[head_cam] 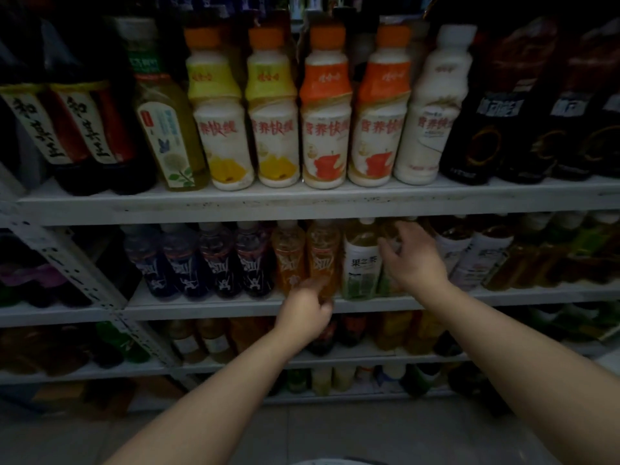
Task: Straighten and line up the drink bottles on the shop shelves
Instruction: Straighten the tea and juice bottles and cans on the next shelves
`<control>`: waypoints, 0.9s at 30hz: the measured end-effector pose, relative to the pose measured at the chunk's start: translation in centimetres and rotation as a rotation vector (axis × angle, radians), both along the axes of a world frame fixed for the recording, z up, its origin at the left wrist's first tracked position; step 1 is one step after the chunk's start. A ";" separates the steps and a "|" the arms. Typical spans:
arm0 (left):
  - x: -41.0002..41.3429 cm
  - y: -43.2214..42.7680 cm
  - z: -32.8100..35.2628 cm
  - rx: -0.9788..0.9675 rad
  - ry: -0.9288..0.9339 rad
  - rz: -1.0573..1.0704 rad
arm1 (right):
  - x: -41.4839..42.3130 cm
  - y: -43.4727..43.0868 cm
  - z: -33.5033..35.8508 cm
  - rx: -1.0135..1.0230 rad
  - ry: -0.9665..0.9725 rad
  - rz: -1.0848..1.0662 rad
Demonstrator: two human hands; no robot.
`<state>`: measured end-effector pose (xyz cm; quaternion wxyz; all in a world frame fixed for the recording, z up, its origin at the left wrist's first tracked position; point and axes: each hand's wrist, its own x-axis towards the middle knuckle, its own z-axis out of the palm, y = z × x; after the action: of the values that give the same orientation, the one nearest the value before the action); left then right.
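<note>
Middle shelf [201, 308], dim light. Left hand [303, 313]: fingers curled round the foot of an orange bottle [322, 256], which stands upright at the shelf's front edge; the hand is blurred. Right hand [416, 260]: thumb and fingers curved round a yellow bottle [391, 234], just beside a white-labelled bottle [362, 263]. The hand hides most of the yellow bottle.

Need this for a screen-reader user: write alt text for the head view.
A person's left hand grips the base of an orange drink bottle on the dim middle shelf, while the right hand wraps round a pale tea bottle further right. On the shelf above stands a row of white milk-drink bottles.
</note>
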<state>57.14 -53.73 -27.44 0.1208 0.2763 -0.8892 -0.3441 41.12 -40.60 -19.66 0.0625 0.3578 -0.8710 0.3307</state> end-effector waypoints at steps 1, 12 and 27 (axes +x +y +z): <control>-0.9 0.8 -0.2 0.062 -0.056 -0.007 | -0.3 -0.8 -0.1 0.072 -0.038 -0.033; -4.7 5.4 -0.7 0.548 0.040 0.034 | -1.1 -4.3 0.8 0.261 -0.094 0.008; -4.6 5.0 -0.7 0.235 -0.145 -0.220 | -2.5 -3.2 0.1 0.113 -0.225 0.280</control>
<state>52.50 -48.72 -28.12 -0.0152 0.2135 -0.8742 -0.4358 38.60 -43.84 -19.58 -0.1022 0.4391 -0.8315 0.3246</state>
